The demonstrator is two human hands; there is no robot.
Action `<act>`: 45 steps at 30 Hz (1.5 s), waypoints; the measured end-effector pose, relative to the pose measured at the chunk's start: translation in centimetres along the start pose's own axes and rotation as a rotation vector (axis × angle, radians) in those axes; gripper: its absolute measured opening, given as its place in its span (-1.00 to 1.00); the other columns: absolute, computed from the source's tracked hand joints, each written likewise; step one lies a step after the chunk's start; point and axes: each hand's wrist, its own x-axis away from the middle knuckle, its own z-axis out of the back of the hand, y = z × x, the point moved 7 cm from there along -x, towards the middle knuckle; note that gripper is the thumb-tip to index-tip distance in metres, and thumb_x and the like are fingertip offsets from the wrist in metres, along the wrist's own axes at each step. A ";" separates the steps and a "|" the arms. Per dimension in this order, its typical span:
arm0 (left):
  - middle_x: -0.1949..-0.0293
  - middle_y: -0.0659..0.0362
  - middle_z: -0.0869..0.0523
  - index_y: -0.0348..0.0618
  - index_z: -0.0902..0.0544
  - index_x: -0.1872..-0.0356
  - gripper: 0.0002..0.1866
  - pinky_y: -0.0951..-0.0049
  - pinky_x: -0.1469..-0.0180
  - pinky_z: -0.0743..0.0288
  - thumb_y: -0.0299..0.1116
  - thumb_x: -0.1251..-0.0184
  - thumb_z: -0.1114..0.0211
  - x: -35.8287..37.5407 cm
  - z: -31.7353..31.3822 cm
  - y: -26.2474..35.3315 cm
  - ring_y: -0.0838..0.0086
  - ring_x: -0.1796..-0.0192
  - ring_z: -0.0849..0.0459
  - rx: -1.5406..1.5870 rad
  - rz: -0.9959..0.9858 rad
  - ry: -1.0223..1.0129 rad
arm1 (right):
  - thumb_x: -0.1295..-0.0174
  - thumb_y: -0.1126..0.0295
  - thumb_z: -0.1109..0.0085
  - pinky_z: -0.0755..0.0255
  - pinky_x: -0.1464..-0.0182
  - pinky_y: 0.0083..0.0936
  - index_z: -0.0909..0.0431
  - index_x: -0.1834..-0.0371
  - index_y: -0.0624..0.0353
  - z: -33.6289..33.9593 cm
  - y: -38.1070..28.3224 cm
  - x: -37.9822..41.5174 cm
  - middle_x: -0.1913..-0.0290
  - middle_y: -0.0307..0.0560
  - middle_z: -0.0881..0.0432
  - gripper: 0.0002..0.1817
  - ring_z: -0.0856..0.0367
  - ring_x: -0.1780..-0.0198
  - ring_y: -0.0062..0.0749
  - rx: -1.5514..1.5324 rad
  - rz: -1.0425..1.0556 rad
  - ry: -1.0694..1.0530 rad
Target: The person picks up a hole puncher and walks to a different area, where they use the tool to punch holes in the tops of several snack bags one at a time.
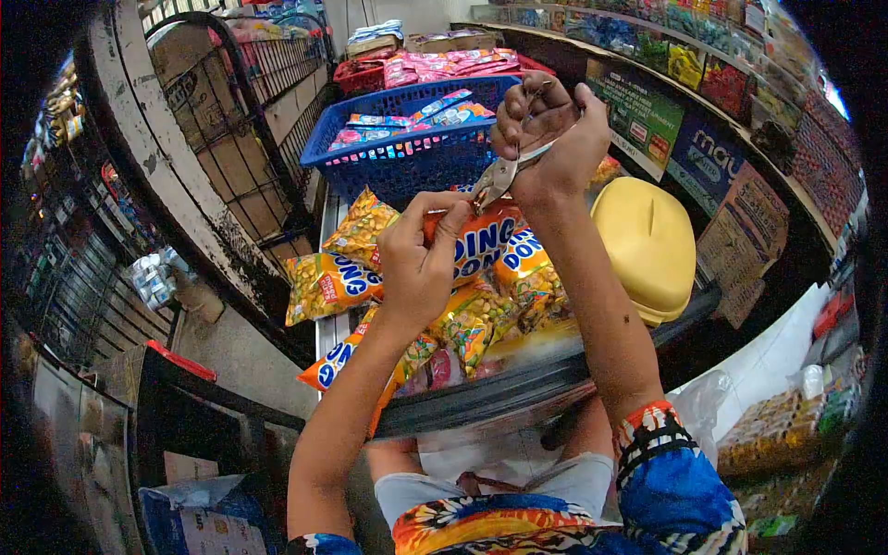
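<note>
My right hand (555, 148) is closed around the handles of a pair of metal pliers (498, 178), one handle pale. The jaws point down and left, at the top edge of an orange snack bag (490, 236) lettered "DING DONG". My left hand (421, 250) pinches that bag's upper edge between thumb and fingers, close beside the jaws. Whatever lies right between the jaws is too small to make out. Several more snack bags (335, 287) of the same kind, with clear windows showing nuts, lie below and to the left.
A blue plastic basket (407, 171) with packets stands behind the bags, and a red basket (347, 79) with pink packs is farther back. A yellow lidded container (643, 245) sits right of my right forearm. Black metal gates (245, 129) are on the left.
</note>
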 end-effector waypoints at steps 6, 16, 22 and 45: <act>0.44 0.24 -0.67 -0.28 -0.63 0.27 -0.78 0.65 0.36 -0.41 -0.32 -0.37 -0.13 0.0 0.2 -0.5 0.70 0.40 -0.53 -0.023 0.083 -0.003 | -0.25 -0.04 0.42 -0.12 0.65 -0.48 -0.45 0.43 0.11 -0.3 -0.1 0.1 0.62 -0.16 -0.40 -0.49 -0.30 0.67 -0.42 0.071 -0.001 -0.021; 0.49 0.22 -0.66 -0.27 -0.65 0.29 -0.76 0.62 0.41 -0.37 -0.29 -0.37 -0.13 -0.1 0.3 0.6 0.71 0.45 -0.51 -0.120 -0.059 0.032 | -0.23 -0.08 0.39 -0.10 0.67 -0.52 -0.46 0.47 0.11 -0.8 -0.1 0.5 0.65 -0.19 -0.39 -0.46 -0.27 0.70 -0.45 0.113 0.001 -0.010; 0.48 0.16 -0.68 -0.27 -0.65 0.29 -0.76 0.57 0.37 -0.41 -0.29 -0.36 -0.13 -0.1 0.2 1.1 0.64 0.42 -0.56 -0.155 -0.103 0.042 | -0.22 -0.13 0.38 -0.13 0.67 -0.52 -0.46 0.48 0.11 -0.8 0.0 0.4 0.68 -0.21 -0.37 -0.44 -0.26 0.71 -0.47 0.127 -0.031 -0.029; 0.47 0.17 -0.68 -0.27 -0.65 0.27 -0.77 0.56 0.35 -0.44 -0.29 -0.35 -0.16 -0.1 0.3 0.6 0.64 0.42 -0.58 -0.139 -0.062 0.054 | -0.25 -0.16 0.39 -0.02 0.68 -0.54 -0.46 0.45 0.20 0.6 0.7 0.0 0.66 -0.20 -0.26 -0.38 -0.16 0.70 -0.48 0.003 -0.097 0.036</act>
